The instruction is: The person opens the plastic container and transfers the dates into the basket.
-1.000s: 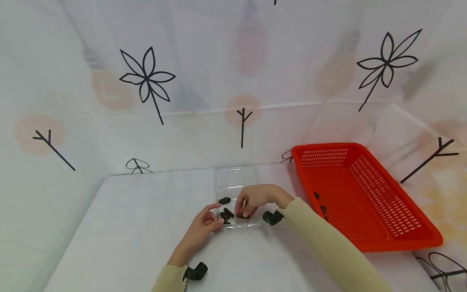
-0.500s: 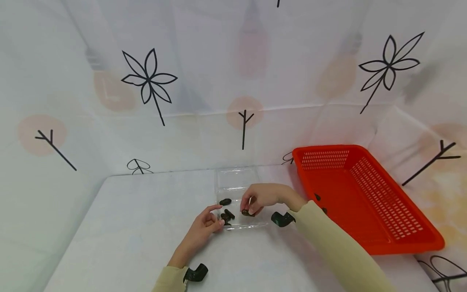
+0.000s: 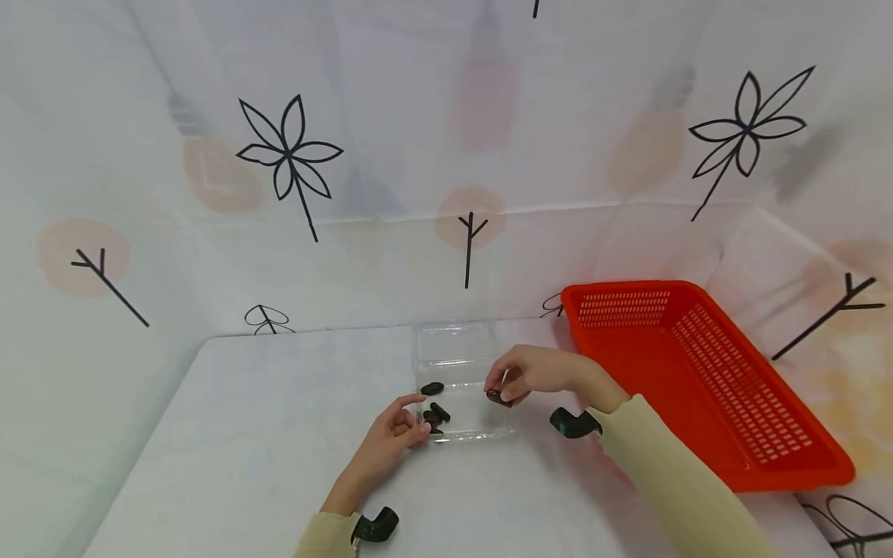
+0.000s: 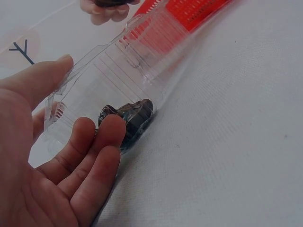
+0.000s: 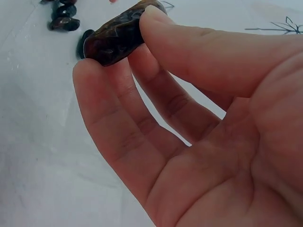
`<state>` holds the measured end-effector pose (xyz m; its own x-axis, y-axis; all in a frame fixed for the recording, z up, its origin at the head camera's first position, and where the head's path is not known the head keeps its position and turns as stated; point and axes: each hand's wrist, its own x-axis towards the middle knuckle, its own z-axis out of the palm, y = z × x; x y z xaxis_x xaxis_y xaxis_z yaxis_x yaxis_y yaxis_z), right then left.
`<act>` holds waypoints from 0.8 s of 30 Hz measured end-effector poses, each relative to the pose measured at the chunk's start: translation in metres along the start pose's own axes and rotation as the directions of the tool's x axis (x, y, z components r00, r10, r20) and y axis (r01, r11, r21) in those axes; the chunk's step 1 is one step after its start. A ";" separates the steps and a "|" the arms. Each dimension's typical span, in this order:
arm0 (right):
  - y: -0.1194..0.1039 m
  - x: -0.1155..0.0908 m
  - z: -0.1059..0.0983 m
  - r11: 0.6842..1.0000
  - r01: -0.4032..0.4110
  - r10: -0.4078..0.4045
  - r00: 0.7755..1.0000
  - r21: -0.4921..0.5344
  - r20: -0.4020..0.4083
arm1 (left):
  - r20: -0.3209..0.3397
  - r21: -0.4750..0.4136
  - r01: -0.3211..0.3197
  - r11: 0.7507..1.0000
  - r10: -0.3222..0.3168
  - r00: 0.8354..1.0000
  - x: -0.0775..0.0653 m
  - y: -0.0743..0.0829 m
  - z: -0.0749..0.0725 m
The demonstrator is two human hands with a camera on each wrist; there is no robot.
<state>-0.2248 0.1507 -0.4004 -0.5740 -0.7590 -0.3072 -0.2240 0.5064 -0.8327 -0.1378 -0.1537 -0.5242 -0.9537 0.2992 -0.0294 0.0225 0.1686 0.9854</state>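
Note:
A clear plastic clamshell box (image 3: 465,397) lies on the table with its lid folded back. Several dark, wrinkled dates (image 3: 440,411) sit along its left side; in the left wrist view, dates (image 4: 137,116) show through the clear wall. My left hand (image 3: 387,434) holds the box by its left wall, fingers bent against the outside. Pinched between the thumb and fingertips of my right hand (image 3: 540,370) is one glossy date (image 5: 116,38), raised over the right side of the box.
At the right stands a big red plastic basket (image 3: 708,473) with slotted walls; my right forearm crosses in front of its near left side. A patterned white cloth (image 3: 391,271) hangs behind the table. Dark wrist-worn fittings (image 3: 575,423) stick out at both cuffs.
My right hand has lifted the date from the box floor and moved right with it, toward the basket. The right forearm now covers the dark pieces seen earlier in the basket. My left hand stays put.

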 end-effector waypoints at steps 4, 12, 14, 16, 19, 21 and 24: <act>0.004 -0.012 -0.005 1.000 0.008 -0.008 0.999 0.000 -0.032 | -0.006 0.005 0.002 1.000 -0.002 1.000 0.000 -0.001 0.000; 0.016 -0.043 -0.015 1.000 -0.009 0.011 0.992 0.016 -0.122 | -0.004 -0.011 -0.009 1.000 0.009 1.000 0.001 -0.003 0.002; 0.019 -0.052 -0.018 1.000 -0.012 0.014 0.988 0.012 -0.151 | -0.004 -0.012 -0.009 1.000 0.009 1.000 0.001 -0.003 0.002; 0.021 -0.061 -0.020 1.000 -0.017 0.017 0.984 0.004 -0.178 | -0.004 -0.012 -0.008 1.000 0.007 1.000 0.001 -0.002 0.002; 0.025 -0.074 -0.024 1.000 -0.018 0.016 0.977 -0.007 -0.213 | -0.006 -0.011 -0.004 1.000 0.004 1.000 0.000 -0.001 0.002; 0.027 -0.083 -0.027 1.000 -0.019 0.015 0.972 -0.014 -0.234 | -0.006 -0.010 -0.004 1.000 0.004 1.000 0.000 0.000 0.002; 0.032 -0.094 -0.030 0.999 -0.036 0.025 0.960 -0.037 -0.279 | -0.007 -0.003 -0.005 1.000 0.005 1.000 0.000 0.000 0.001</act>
<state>-0.2015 0.2510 -0.3841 -0.7762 -0.6021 -0.1870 -0.2317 0.5482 -0.8036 -0.1371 -0.1526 -0.5240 -0.9555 0.2939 -0.0230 0.0269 0.1645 0.9860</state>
